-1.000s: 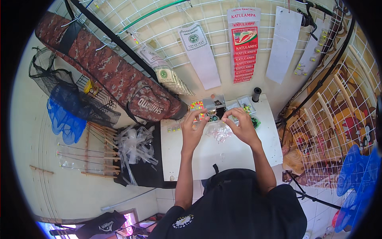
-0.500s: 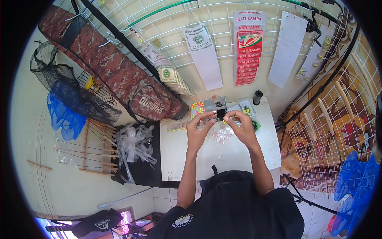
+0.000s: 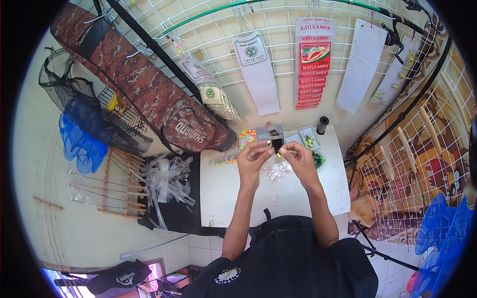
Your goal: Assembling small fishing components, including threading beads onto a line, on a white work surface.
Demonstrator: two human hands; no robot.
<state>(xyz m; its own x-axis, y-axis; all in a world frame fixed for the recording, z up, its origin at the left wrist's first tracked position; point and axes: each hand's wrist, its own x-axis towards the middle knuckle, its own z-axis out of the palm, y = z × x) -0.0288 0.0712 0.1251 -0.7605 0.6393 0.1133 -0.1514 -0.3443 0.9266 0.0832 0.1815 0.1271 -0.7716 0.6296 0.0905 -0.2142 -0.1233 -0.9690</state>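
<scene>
Above the white table (image 3: 228, 198), both hands are raised close together with their fingertips pinched. My left hand (image 3: 252, 160) is closed at thumb and forefinger; whatever it grips is too small to make out. Facing it, my right hand (image 3: 301, 163) also pinches. A tiny yellow-green piece (image 3: 279, 154) shows just under its fingertips, though I cannot tell if it is held. Directly behind the fingers is a small black object (image 3: 277, 144). Small clear plastic bags (image 3: 278, 171) lie heaped on the table below the hands.
Along the table's back stand a tray of bright beads (image 3: 247, 136), a tray of yellow-green pieces (image 3: 308, 139) and a black cylinder (image 3: 323, 124). Small packets (image 3: 222, 160) line the left. Loose plastic (image 3: 169, 184) lies beyond. A camouflage rod bag (image 3: 144, 79) leans nearby.
Both hands have come slightly lower in the picture, and their fingertips still face each other in a pinch. The whole view has shifted a little.
</scene>
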